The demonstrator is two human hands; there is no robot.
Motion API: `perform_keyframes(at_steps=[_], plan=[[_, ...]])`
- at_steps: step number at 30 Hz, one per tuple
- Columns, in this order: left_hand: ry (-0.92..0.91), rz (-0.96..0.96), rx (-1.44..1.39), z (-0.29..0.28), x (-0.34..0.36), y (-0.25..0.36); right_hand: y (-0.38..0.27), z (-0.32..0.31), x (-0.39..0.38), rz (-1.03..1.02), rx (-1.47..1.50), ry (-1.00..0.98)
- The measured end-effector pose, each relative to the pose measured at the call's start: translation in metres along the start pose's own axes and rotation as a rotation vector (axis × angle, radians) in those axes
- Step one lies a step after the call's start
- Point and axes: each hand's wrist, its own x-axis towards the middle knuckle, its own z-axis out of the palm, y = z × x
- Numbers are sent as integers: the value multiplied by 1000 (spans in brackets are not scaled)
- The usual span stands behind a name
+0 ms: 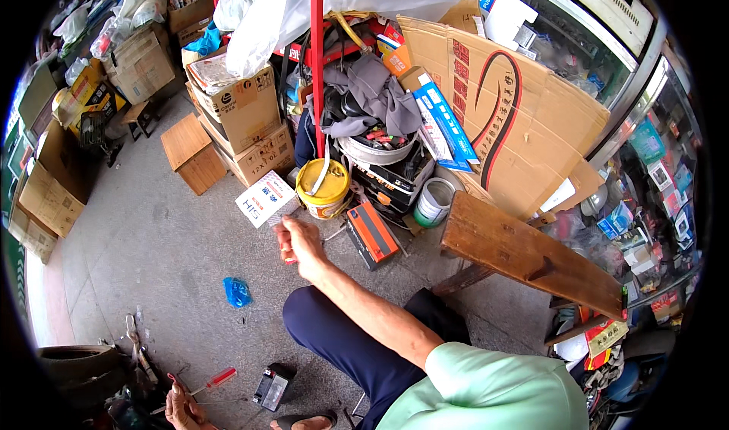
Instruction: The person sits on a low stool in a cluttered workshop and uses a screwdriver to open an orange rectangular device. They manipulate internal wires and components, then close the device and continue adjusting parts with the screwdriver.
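My right hand (301, 245) reaches forward over the floor, its fingers curled closed. A small bit of red shows beneath them, but what they hold is too small to name. Just beyond it are a white printed box (267, 199) and a yellow tub (323, 189); an orange and black box (372, 234) lies to its right. At the lower left, my left hand (184, 409) has its fingers closed on a thin red-tipped piece I cannot make out. Close by it on the floor lies a screwdriver with a red handle (222, 377). A small black battery (274, 387) stands right of that.
A crumpled blue plastic bag (237, 292) lies on the grey floor. The wooden bench (531, 255) stands at the right, before a large cardboard sheet (501, 118) and glass display cases. Cartons (243, 103), a red post (317, 65) and an open can (434, 202) fill the far side.
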Motion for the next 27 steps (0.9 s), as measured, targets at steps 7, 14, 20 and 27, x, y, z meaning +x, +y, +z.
perform_keyframes(at_steps=[7, 14, 20, 27], plan=[[-37, 204, 208, 13, 17, 2, -20, -241, 50, -162, -1275, 560], [21, 4, 306, -3, 26, -24, -43, -259, 103, 23, -1777, 493], [156, -139, 378, 1, 31, -23, -35, -219, 161, 209, -1923, 290], [79, -129, 376, -7, 31, -28, -40, -206, 166, 283, -2004, 217]])
